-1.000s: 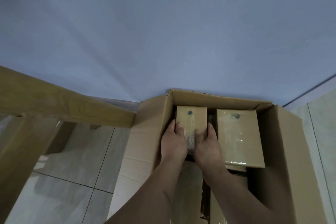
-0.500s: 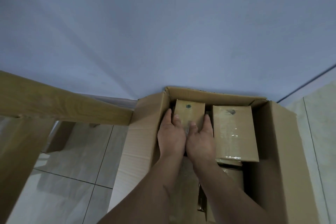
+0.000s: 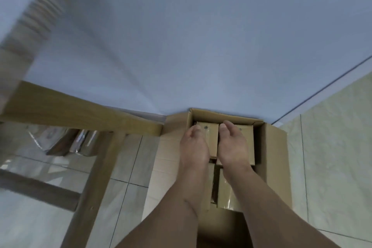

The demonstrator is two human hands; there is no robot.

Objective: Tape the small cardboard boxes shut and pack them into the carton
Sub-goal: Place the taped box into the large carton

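The open brown carton (image 3: 274, 147) stands on the floor against the wall. Two taped small cardboard boxes lie side by side at its far end. My left hand (image 3: 194, 147) lies flat on the left small box (image 3: 211, 139), fingers straight and pointing to the wall. My right hand (image 3: 231, 148) rests the same way on the right small box (image 3: 247, 137). Neither hand curls round anything. More taped boxes (image 3: 226, 191) show lower down between my forearms, partly hidden.
A wooden table frame (image 3: 80, 110) and its leg (image 3: 96, 177) stand just left of the carton. The carton's left flap (image 3: 171, 139) leans outward over the tiled floor (image 3: 332, 157). A blue wall is right behind the carton.
Both hands held the left small box between them before. It now lies down in the carton, my right hand has shifted onto the right box, and the view has pulled back.
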